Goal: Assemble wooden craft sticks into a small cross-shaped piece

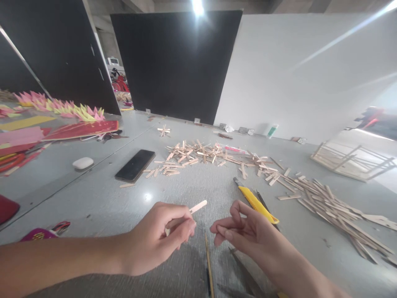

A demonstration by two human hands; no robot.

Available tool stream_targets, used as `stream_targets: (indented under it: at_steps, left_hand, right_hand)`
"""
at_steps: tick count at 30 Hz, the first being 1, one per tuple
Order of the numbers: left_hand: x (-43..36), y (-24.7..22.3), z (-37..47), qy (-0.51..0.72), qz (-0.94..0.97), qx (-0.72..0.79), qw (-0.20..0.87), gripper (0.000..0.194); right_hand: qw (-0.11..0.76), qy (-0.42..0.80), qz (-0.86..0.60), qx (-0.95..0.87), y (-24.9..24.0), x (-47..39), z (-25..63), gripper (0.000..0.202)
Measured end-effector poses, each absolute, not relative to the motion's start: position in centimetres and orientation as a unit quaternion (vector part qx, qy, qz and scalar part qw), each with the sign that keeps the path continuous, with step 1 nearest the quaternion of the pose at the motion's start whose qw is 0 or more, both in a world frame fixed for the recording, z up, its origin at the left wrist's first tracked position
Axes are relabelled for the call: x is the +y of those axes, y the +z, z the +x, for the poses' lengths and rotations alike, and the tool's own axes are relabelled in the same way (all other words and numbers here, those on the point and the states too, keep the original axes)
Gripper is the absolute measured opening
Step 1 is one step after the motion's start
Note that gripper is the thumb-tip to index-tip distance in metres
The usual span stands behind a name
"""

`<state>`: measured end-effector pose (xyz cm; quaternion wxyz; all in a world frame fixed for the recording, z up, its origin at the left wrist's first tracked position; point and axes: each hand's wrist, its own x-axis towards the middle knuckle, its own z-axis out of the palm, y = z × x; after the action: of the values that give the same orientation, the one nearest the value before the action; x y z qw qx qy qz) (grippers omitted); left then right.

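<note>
The left hand (161, 240) is clamped on a flat wooden stick (194, 207), pinched near its lower end so the rounded tip juts up and away, free to be worked on. The right hand (245, 231) holds nothing, its fingers curled loosely together just to the right of the stick, as if kept ready for it. On the grey surface (192, 186) a yellow utility knife (256, 202) lies just beyond the right hand within easy reach, a black phone (135, 165) sits further off to the left, and loose sticks (325, 203) are heaped to the knife's right.
</note>
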<state>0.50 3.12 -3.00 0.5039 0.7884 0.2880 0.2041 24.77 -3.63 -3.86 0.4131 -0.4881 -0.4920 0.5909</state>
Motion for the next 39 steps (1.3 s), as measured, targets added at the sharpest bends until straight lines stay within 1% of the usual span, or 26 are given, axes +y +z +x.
stream_targets:
  at_steps: [6, 9, 12, 15, 18, 24, 29, 32, 37, 39]
  left_hand:
    - [3.1, -3.2, 0.4, 0.203, 0.788, 0.293, 0.502, 0.036]
    - [3.2, -3.1, 0.4, 0.200, 0.789, 0.293, 0.501, 0.036]
    - [3.2, -3.0, 0.4, 0.199, 0.789, 0.293, 0.501, 0.035]
    - [3.2, -3.1, 0.3, 0.200, 0.789, 0.293, 0.501, 0.036]
    - [3.2, -3.2, 0.3, 0.201, 0.790, 0.293, 0.499, 0.036]
    - [3.1, -3.1, 0.4, 0.205, 0.789, 0.294, 0.499, 0.037]
    - [3.1, -3.2, 0.3, 0.202, 0.786, 0.294, 0.505, 0.038]
    - [3.1, -3.2, 0.3, 0.202, 0.784, 0.294, 0.509, 0.038]
    - [3.2, -3.2, 0.5, 0.202, 0.781, 0.296, 0.512, 0.038]
    - [3.3, -3.2, 0.5, 0.201, 0.781, 0.292, 0.514, 0.038]
  right_hand:
    - [0.435, 0.566, -0.469, -0.519, -4.7, -3.8, 24.8, 0.038]
    - [0.426, 0.563, -0.471, -0.529, -3.9, -4.2, 24.7, 0.034]
    - [0.424, 0.611, -0.460, -0.485, -2.6, -4.5, 24.8, 0.026]
    - [0.422, 0.700, -0.395, -0.419, -1.8, -4.4, 25.5, 0.023]
    - [0.410, 0.750, -0.326, -0.404, -2.3, -4.0, 26.5, 0.029]
    - [0.403, 0.767, -0.262, -0.426, -3.7, -3.5, 27.4, 0.035]
    - [0.402, 0.776, -0.214, -0.435, -3.7, -3.6, 27.3, 0.048]
    - [0.405, 0.777, -0.195, -0.440, -3.6, -3.5, 27.0, 0.039]
    - [0.440, 0.751, -0.204, -0.448, -4.1, -3.3, 26.6, 0.013]
    - [0.433, 0.749, -0.224, -0.450, -4.6, -3.2, 26.8, 0.016]
